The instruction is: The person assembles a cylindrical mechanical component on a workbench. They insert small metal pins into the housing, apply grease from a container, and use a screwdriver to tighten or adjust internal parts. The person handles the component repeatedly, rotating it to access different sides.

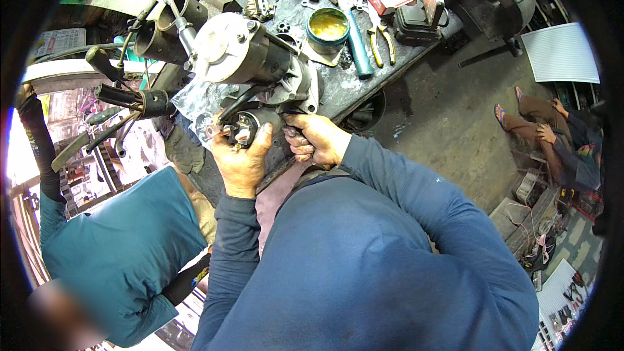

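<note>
Left hand wrapped around a small round black part at the lower end of a starter motor, thumb raised along the part's right side, fingers closed on it from the left. Right hand just right of the left hand, fingers curled tight against the underside of the motor's grey housing; what lies inside the curled fingers cannot be told. Motor lying directly above both hands, pale metal end cap to the upper left, resting at the near edge of a dark workbench. Crumpled clear plastic bag touching the motor, just left of the left hand.

Beyond the hands on the bench: open round tin of yellow grease, up and to the right of the right hand; teal-handled tool just beside the tin; yellow-handled pliers further right. Second person in a teal shirt to the left of the left forearm. Third person seated on the floor, well apart, far right of the right hand.
</note>
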The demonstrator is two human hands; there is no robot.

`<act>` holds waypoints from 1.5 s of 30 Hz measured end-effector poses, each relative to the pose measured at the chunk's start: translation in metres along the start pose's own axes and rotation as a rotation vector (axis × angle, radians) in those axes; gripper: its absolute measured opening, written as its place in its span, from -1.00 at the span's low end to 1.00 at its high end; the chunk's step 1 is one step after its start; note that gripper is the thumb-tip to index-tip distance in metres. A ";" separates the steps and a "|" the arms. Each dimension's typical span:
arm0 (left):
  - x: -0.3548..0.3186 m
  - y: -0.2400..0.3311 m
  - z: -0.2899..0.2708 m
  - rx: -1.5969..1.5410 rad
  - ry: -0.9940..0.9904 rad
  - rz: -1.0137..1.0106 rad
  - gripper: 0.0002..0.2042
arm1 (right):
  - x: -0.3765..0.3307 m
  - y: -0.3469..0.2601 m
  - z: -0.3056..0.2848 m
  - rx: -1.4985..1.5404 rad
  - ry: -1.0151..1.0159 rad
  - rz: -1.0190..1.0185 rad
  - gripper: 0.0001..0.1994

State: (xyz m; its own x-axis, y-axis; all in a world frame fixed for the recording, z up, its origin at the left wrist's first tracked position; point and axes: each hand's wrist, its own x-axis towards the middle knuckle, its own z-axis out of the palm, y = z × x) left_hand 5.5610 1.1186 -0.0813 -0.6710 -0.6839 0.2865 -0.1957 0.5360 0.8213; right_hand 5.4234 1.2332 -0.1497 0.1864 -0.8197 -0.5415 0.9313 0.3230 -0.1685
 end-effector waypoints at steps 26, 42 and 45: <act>0.001 0.005 0.001 -0.184 -0.005 -0.203 -0.43 | 0.002 -0.001 0.001 0.132 -0.045 0.005 -0.58; 0.002 0.010 0.003 -0.106 0.008 -0.106 -0.55 | -0.001 -0.003 0.002 0.077 -0.028 0.007 -0.61; 0.002 0.010 0.002 -0.057 -0.010 -0.094 -0.52 | 0.000 -0.003 0.001 0.037 -0.010 0.002 -0.62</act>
State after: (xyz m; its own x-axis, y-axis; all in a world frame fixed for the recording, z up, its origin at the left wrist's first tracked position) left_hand 5.5565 1.1235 -0.0732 -0.6585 -0.7249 0.2021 -0.2173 0.4402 0.8712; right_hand 5.4210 1.2321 -0.1488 0.1909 -0.8241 -0.5334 0.9418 0.3069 -0.1371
